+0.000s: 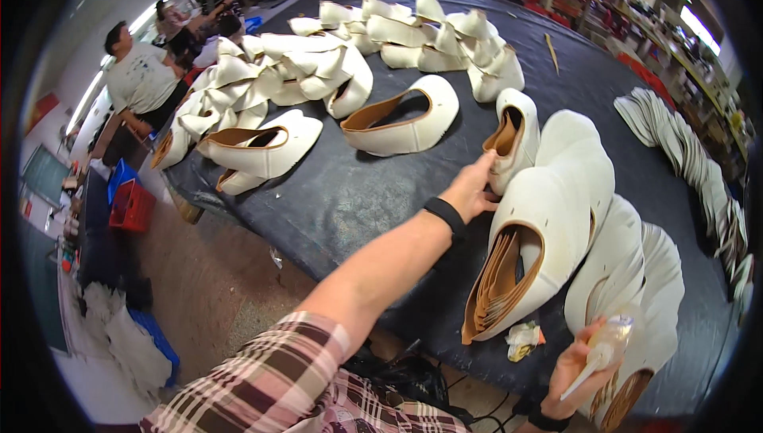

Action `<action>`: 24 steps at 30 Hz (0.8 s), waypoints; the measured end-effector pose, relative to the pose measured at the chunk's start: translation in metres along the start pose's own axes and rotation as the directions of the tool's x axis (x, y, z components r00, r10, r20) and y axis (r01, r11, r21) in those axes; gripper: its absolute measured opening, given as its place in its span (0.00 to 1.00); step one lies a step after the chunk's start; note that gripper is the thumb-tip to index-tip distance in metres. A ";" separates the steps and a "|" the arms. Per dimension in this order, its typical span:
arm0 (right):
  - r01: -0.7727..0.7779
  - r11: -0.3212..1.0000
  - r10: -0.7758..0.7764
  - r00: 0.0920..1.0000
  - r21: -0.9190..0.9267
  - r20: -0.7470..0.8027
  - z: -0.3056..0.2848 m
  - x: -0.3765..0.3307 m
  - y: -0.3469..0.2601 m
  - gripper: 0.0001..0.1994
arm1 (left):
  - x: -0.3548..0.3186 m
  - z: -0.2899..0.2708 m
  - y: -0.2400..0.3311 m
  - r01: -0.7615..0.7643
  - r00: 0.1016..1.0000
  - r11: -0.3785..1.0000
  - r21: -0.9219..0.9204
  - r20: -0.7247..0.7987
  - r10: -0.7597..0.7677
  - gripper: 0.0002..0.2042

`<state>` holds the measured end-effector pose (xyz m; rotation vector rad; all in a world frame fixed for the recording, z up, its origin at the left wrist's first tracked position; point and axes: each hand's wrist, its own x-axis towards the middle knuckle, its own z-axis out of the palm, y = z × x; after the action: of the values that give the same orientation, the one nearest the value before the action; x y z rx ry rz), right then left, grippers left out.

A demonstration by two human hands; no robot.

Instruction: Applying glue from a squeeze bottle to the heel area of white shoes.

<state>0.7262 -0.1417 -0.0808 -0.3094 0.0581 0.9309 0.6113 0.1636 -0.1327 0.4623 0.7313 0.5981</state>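
My left hand (470,188) reaches across the dark table, its thumb and fingers pinching the heel end of a white shoe upper (524,119) with a tan lining. Beside that upper lies a long stack of nested white shoe uppers (528,202), its tan inner edges fanned at the near opening. In my right hand (568,373), at the lower right, is a clear squeeze bottle (613,339) of pale liquid, its white nozzle slanting down to the left. Behind the bottle is another stack of white uppers (656,274). My right fingers are partly hidden by the bottle.
A single upper (437,115) lies mid-table, with heaps of uppers (306,67) beyond it. Flat white pieces (683,163) overlap along the right. A crumpled wrapper (524,339) sits near the front edge. A red crate (133,205) and several people (147,75) are at the left.
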 end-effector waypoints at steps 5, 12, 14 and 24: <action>0.021 0.998 -0.020 1.000 -0.053 0.023 -0.016 0.004 -0.012 0.26 | 0.032 -0.001 -0.030 -0.207 0.978 0.961 -0.184 -0.014 0.208 0.27; 0.005 0.989 -0.004 1.000 -0.147 0.003 0.008 0.004 0.000 0.22 | 0.017 -0.013 -0.008 -0.208 0.960 0.973 0.101 -0.167 0.223 0.21; -0.011 0.991 0.014 1.000 -0.134 0.024 0.011 0.006 0.003 0.20 | 0.004 -0.022 0.001 -0.263 0.944 0.944 0.199 -0.150 0.294 0.15; -0.079 0.992 0.097 0.977 -0.097 0.192 0.054 0.011 0.047 0.19 | -0.106 -0.075 0.046 -0.357 0.932 0.895 0.268 0.045 0.359 0.31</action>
<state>0.6913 -0.0913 -0.0421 -0.2978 -0.1528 1.0502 0.4783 0.1423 -0.1045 0.8642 0.7418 0.8492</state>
